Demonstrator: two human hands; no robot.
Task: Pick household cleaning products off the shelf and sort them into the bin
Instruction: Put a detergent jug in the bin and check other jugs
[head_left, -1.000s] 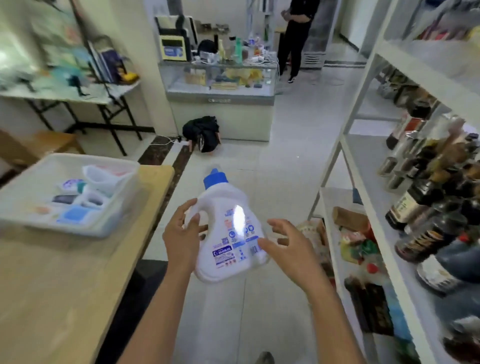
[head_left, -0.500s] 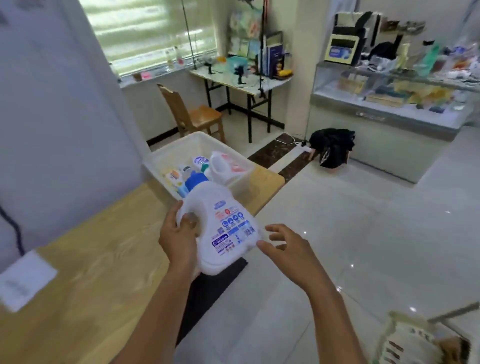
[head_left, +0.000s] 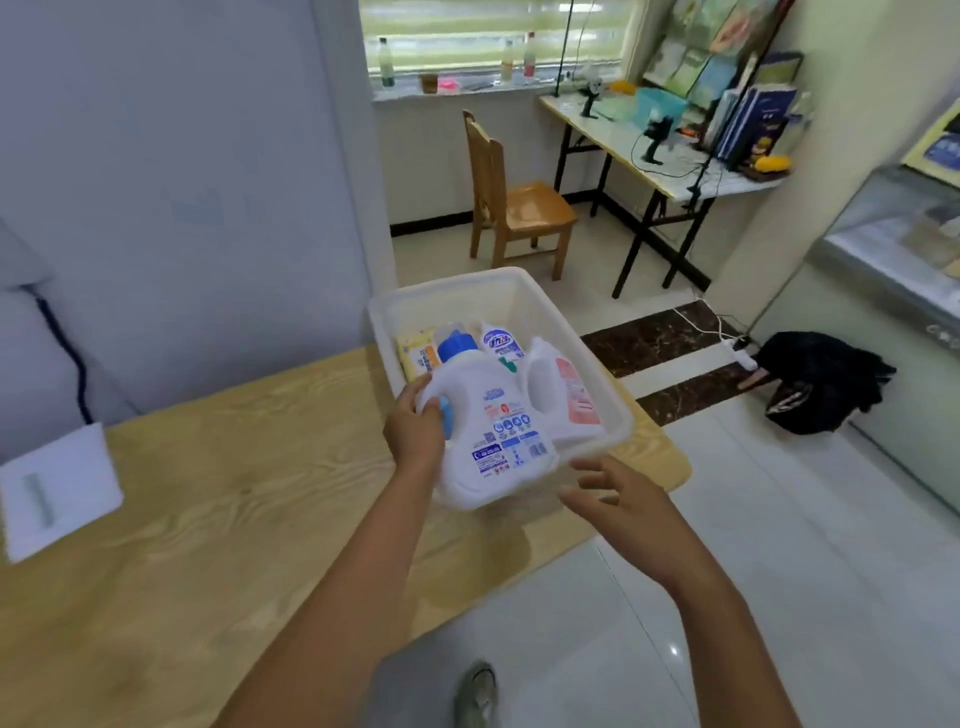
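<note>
My left hand (head_left: 415, 431) grips the handle of a white detergent jug (head_left: 493, 436) with a blue cap, holding it over the near end of a white plastic bin (head_left: 467, 291). The bin stands on the corner of a wooden table (head_left: 208, 519). Inside it lie a white jug with a pink label (head_left: 561, 395), a white bottle with blue print (head_left: 496, 343) and a yellow packet (head_left: 418, 356). My right hand (head_left: 618, 499) hovers just right of the held jug, fingers spread, holding nothing.
A white box (head_left: 57, 488) lies on the table's left end by the grey wall. Beyond the bin stand a wooden chair (head_left: 514, 202) and a folding desk (head_left: 649, 140). A black bag (head_left: 821, 384) lies on the tiled floor at right, next to a glass counter (head_left: 893, 249).
I have turned left from the shelf toward the table. My left hand has carried the jug up to the bin; the right hand has stayed open beside it.
</note>
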